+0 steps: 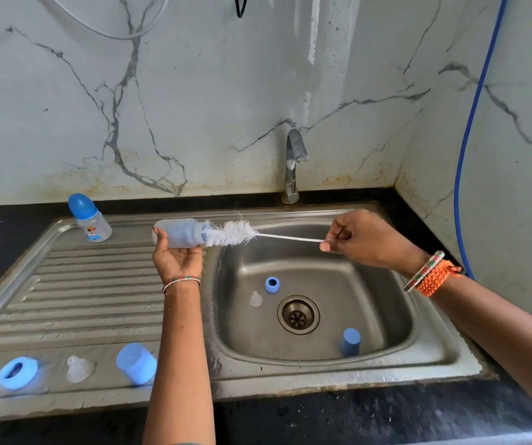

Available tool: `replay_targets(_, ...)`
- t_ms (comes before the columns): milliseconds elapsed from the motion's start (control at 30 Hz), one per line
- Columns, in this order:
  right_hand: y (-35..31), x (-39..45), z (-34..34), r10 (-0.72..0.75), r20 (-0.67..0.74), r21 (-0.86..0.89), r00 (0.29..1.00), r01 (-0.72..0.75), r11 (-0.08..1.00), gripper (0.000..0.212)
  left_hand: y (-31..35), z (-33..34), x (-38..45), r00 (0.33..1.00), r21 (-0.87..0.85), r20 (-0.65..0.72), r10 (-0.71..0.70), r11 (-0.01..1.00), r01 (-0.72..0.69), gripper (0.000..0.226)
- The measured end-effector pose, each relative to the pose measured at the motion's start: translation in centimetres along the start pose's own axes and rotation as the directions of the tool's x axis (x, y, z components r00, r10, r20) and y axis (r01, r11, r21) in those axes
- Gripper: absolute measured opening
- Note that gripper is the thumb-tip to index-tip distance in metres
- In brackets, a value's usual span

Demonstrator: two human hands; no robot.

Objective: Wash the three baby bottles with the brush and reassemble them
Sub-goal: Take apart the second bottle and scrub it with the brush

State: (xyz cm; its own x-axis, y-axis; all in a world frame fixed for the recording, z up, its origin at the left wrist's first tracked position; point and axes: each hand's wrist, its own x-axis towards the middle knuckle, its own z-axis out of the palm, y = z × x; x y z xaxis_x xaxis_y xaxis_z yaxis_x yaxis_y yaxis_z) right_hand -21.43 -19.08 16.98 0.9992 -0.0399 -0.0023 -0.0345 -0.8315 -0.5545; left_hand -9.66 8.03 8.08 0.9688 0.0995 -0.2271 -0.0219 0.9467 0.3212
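My left hand (176, 256) cradles the frosted plastic baby bottle (183, 233) sideways over the ribbed steel drainboard (75, 284), fingers curled round it. My right hand (362, 240), at three o'clock, pinches the bottle brush (235, 233) by its thin wire handle, white bristles at the bottle's mouth.

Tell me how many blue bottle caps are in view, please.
3. One cap sits on the assembled bottle at the back of the drainboard, one cap stands on the drainboard's front edge, one cap stands inside the sink basin. Others may lie out of frame.
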Motion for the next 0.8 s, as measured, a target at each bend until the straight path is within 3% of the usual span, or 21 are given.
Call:
replay_targets(67, -0.1, 0.0, -0.3, 0.026, 0.087, 0.068, 0.996, -0.032, 0.997, 0.029, -0.1, 0.2, -0.1, 1.000, -0.009, 0.018, -0.004, 1.000, 0.004, 0.036)
replay_targets(133, 0.0, -0.1, -0.5, 0.105, 0.273, 0.149, 0.956, -0.150, 0.977, 0.042, -0.2, 0.4, -0.4, 0.999, -0.014, 0.038, -0.002, 1.000, 0.002, 0.036)
replay_targets(200, 0.0, -0.3, -0.4, 0.140, 0.361, 0.149, 0.922, -0.205, 0.967, 0.046, -0.2, 0.3, -0.2, 0.999, -0.025, 0.049, 0.005, 1.000, -0.004, 0.033)
replay_targets(333, 0.2, -0.3, 0.1, 0.040, 0.159, -0.156, 0.987, -0.015, 0.988, 0.024, 0.2, -0.3, 0.6, 1.000, -0.025, 0.012, 0.018, 1.000, -0.017, 0.040)
replay_targets(467, -0.1, 0.0, -0.1, -0.006, -0.047, -0.169, 0.999, -0.002, 0.986, 0.014, 0.4, -0.4, 0.3, 0.999, -0.015, 0.032, 0.019, 1.000, -0.018, 0.049)
replay_targets(533, 0.0, 0.3, -0.2, 0.022, 0.000, -0.155, 1.000, -0.022, 0.988, 0.017, 0.4, -0.1, 0.1, 0.998, -0.014, 0.063, 0.015, 1.000, -0.014, 0.051)
replay_targets(667, -0.2, 0.0, -0.3, 0.065, 0.153, -0.013, 0.986, -0.064, 0.998, 0.034, 0.7, 0.0, 0.6, 0.996, -0.042, 0.083, 0.025, 0.999, -0.021, 0.105)
replay_targets(733, -0.3, -0.2, -0.2, 0.048, 0.127, -0.019, 0.991, -0.046, 0.999, 0.026, 0.8, -0.3, 0.7, 0.997, -0.041, 0.074, 0.033, 0.999, -0.030, 0.112)
replay_targets(800, -0.4, -0.3, -0.1, 0.034, 0.073, -0.072, 0.997, -0.028, 0.997, 0.018, 0.8, -0.4, 0.6, 0.997, -0.032, 0.061, 0.037, 0.999, -0.035, 0.102)
